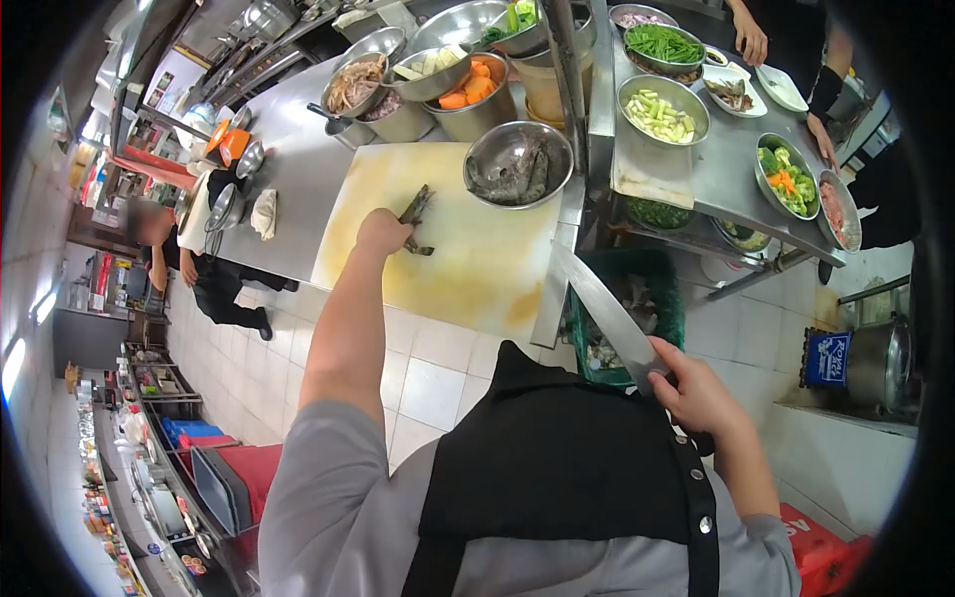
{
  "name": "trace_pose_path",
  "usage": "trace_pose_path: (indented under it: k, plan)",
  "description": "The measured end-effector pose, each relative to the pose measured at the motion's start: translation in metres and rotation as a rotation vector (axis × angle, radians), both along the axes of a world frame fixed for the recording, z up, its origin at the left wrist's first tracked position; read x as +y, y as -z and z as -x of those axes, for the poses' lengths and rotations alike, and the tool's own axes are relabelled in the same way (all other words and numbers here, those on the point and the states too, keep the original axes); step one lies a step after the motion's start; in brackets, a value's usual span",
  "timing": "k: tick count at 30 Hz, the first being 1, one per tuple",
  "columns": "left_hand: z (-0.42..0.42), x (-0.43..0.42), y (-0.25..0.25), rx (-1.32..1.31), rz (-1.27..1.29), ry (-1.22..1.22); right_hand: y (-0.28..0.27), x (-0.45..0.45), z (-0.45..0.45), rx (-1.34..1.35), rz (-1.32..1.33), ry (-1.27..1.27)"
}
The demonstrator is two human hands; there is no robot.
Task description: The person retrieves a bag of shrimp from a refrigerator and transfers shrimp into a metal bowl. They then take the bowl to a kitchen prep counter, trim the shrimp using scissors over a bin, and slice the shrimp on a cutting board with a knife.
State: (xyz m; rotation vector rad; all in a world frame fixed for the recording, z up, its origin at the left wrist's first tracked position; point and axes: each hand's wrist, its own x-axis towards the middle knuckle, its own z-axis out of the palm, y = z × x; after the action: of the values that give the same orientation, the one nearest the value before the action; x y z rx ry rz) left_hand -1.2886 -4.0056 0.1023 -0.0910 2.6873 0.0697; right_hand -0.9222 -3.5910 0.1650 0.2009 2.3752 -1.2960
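On the yellow-stained cutting board, my left hand closes its fingers on a raw grey shrimp. My right hand grips the handle of a large knife. Its broad blade points up and left, the tip near the board's right edge and away from the shrimp. At the board's far right corner stands a metal bowl with more grey shrimp inside. Below the knife, a green crate on the floor holds pale scraps.
Behind the board stand a pot of carrot pieces and bowls of cut vegetables. To the right, a steel table carries a bowl of chopped greens and a broccoli bowl. Co-workers' hands show there; another person stands left.
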Motion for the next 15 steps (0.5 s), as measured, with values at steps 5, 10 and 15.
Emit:
trace_pose_path:
  k: [5,10,15]
  plan:
    - [-0.077,0.032,-0.009,0.485,-0.409,0.096,0.008,0.0,0.01,0.088,0.013,-0.015]
    - [-0.149,0.069,0.018,0.779,-0.379,0.571,0.018,-0.008,0.026,0.035,0.08,-0.052]
    - [-0.184,0.09,0.023,0.77,-0.373,0.483,0.024,-0.006,0.034,-0.037,0.152,-0.123]
